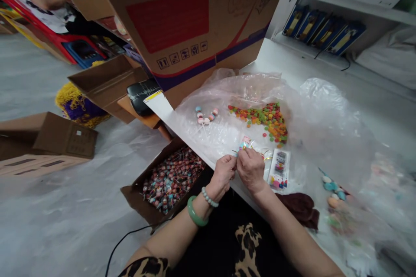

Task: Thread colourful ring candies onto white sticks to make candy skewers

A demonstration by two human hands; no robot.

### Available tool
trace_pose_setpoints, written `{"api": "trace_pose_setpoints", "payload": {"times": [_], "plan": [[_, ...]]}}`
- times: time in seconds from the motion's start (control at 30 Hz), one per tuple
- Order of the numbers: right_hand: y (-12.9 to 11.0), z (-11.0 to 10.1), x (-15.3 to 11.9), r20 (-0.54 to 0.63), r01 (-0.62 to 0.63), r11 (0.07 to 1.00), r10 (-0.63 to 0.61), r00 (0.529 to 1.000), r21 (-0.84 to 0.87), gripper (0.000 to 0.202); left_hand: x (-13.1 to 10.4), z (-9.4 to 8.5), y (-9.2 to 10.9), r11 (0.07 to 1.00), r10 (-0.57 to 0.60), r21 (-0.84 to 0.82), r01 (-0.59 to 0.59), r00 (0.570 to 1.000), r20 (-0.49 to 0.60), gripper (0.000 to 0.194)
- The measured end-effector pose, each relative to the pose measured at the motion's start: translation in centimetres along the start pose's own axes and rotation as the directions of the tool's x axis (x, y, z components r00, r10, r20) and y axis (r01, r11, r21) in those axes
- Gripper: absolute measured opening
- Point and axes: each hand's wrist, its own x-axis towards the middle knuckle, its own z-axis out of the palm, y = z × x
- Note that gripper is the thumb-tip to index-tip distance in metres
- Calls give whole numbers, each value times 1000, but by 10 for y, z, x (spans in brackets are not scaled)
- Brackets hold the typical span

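My right hand is closed in a pinch at the lower end of a small clear-wrapped candy, which shows pink and light blue. Right beside it, my left hand is also closed, its fingertips meeting the right fingers; what they pinch is hidden. Thin gold ties lie just right of my right hand, near a flat printed packet with dark contents. Beyond my hands, strung candy pieces with white sticks rest on plastic sheeting. Loose ring-shaped candies, red, orange, yellow and green, form a pile.
Below the table's left edge stands a carton full of small wrapped lollipops. A large cardboard box rises behind the table. Clear plastic spreads rightward. A brown glove lies near my right forearm. Another person sits at far left.
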Motion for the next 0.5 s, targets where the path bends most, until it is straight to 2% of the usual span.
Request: {"api": "trace_pose_setpoints", "payload": {"times": [0.07, 0.13, 0.23, 0.3, 0.37, 0.43, 0.5], "plan": [[0, -2, -4, 3, 28, 998, -28, 1000, -62, 27, -3, 3, -1, 1000, -5, -11, 6, 999, 37, 44], [2, -6, -9, 32, 57, 998, -56, 998, -22, 28, -6, 2, 0, 1000, -3, -21, 4, 999, 52, 47], [4, -12, -15, 77, -13, 971, -6, 997, 240, 28, -12, -2, 0, 998, 16, -62, -12, 998, 62, 50], [3, -14, -19, 122, -129, 868, 79, 989, 479, 26, -15, -4, -1, 996, 37, -84, -32, 998, 56, 52], [0, -13, -21, 192, -254, 719, 169, 967, 647, 22, -18, -5, -2, 995, 58, -83, -55, 998, 30, 53], [-3, -12, -22, 271, -379, 572, 267, 925, 728, 15, -21, -3, -5, 995, 78, -65, -77, 997, 4, 52], [-4, -10, -22, 358, -490, 387, 366, 859, 781, 8, -23, 0, -7, 994, 102, -33, -102, 995, -16, 50]]}}
